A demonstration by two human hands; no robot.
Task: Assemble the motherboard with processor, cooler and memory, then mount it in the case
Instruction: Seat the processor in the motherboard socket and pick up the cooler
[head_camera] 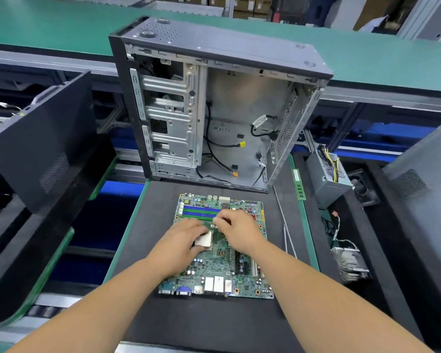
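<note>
A green motherboard point(214, 273) lies flat on a black mat point(204, 322) in front of me. The silver processor point(204, 239) sits at the board's socket. My left hand point(182, 238) holds it by its left edge with curled fingers. My right hand point(236, 229) is just right of the socket, fingers curled and pinching something small at the socket's far edge; what it is stays unclear. Blue and green memory slots point(199, 211) lie beyond my hands. The open case point(214, 108) stands upright behind the board. A memory stick point(299, 184) lies at the mat's right edge.
A grey power supply point(327, 175) with cables and a finned cooler point(350, 263) sit on the right tray. Two thin metal rods point(285, 230) lie right of the board. A black case panel point(41, 141) leans at left, a grey panel point(423, 189) at right.
</note>
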